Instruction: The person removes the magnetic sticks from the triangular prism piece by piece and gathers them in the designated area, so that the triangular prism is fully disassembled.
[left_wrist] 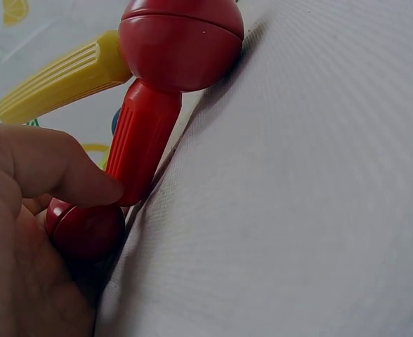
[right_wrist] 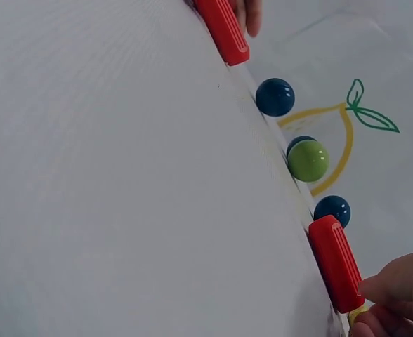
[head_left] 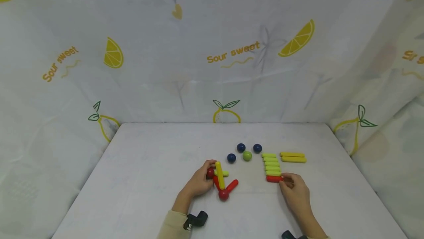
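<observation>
My left hand (head_left: 200, 181) grips a red ball (head_left: 210, 173) of a small assembly of balls and rods. A second red ball (head_left: 223, 195) forms its near corner, with a yellow rod (head_left: 220, 175) rising from it and a red rod (head_left: 233, 185) angling right. Another red rod (left_wrist: 140, 144) links the two balls, and a light green rod (head_left: 225, 173) points right from the held ball. My right hand (head_left: 297, 192) pinches the right end of a loose red rod (head_left: 274, 178), which lies at the near end of a row of light green rods (head_left: 272, 164).
Beyond the assembly lie a green ball (head_left: 247, 156) and three dark blue balls, one nearest the left hand (head_left: 231, 158). Two yellow rods (head_left: 293, 159) lie side by side at the right. A printed white curtain (head_left: 185, 95) hangs behind the white table (head_left: 132, 180).
</observation>
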A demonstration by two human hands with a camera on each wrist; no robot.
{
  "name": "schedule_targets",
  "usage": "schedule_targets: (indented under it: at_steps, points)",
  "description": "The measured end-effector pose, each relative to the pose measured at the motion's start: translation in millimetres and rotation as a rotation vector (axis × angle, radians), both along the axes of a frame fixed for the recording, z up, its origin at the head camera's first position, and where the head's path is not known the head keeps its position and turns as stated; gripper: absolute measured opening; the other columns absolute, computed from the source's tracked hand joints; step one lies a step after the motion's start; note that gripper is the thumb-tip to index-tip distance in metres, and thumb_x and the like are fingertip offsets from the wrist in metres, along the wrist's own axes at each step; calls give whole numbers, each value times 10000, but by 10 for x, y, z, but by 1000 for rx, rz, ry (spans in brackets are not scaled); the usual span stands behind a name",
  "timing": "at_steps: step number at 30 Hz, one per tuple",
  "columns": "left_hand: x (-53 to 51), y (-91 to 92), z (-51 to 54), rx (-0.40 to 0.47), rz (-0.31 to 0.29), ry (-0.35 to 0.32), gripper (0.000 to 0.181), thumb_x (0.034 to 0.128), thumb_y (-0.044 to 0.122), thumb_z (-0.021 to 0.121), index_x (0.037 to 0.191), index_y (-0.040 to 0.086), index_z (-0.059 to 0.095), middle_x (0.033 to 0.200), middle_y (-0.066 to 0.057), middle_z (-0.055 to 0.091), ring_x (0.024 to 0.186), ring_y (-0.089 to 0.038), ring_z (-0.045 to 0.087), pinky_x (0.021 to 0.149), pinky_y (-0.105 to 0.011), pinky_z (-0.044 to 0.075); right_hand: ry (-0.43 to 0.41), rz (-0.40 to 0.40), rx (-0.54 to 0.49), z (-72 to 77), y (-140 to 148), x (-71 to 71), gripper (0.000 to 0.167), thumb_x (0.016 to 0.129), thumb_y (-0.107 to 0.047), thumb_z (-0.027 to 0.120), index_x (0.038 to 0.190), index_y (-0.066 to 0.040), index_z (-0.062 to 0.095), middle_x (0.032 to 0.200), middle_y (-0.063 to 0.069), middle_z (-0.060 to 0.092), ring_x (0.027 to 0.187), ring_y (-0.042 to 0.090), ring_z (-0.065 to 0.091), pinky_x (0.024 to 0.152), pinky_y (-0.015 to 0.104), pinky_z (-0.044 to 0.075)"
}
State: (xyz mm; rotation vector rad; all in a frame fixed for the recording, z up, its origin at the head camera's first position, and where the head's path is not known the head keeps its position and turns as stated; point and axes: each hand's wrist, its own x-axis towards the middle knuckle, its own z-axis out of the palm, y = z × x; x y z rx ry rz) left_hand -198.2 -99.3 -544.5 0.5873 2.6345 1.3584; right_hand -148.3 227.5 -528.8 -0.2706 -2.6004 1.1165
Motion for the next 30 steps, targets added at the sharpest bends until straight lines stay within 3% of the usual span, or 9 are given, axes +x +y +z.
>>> schedule_targets:
  at_steps: [4,7,12,19,26,30]
  points:
    - [3,-13,-9,-5,-1,5,655,759,23,556,1365,177,363,1336,-54,548,1254,-223,501,1083,-477,380,14,-8,-61,43,-42,-6,270,881,-54,592,1141,17,576,1109,141,576,1021,257,588,749,-29,407]
    - [5,-25,-12,-6,-8,16,651,757,22,558,1361,165,364,1333,-59,550,1247,-232,505,1076,-486,386,45,63,-93,90,-130,-21,279,875,-38,609,1146,15,571,1116,124,603,1012,197,575,761,-63,362]
    - [6,-33,-19,-1,-5,13,655,753,24,561,1361,165,363,1335,-57,549,1249,-234,504,1077,-491,382,57,257,-160,173,-395,-77,291,854,-24,656,1135,2,587,1091,118,647,955,119,619,786,65,488]
    - [-5,-13,-43,6,-15,15,658,750,27,562,1361,168,361,1335,-50,550,1243,-223,508,1079,-486,382,-21,471,-359,238,-808,-182,331,877,-54,650,1200,-43,578,1195,123,626,1104,250,607,897,225,525]
    - [-12,2,-32,10,-22,51,645,751,37,572,1351,156,368,1328,-64,558,1230,-233,522,1065,-486,398,-29,721,-447,207,-1080,-341,406,907,-97,622,1275,31,508,1248,196,589,1145,314,578,913,223,514]
    - [-8,-3,-18,9,-18,58,640,756,43,575,1353,147,369,1335,-60,553,1252,-235,509,1069,-495,391,-63,796,-472,216,-1194,-413,444,917,-149,618,1298,38,488,1227,196,595,1140,319,577,938,236,503]
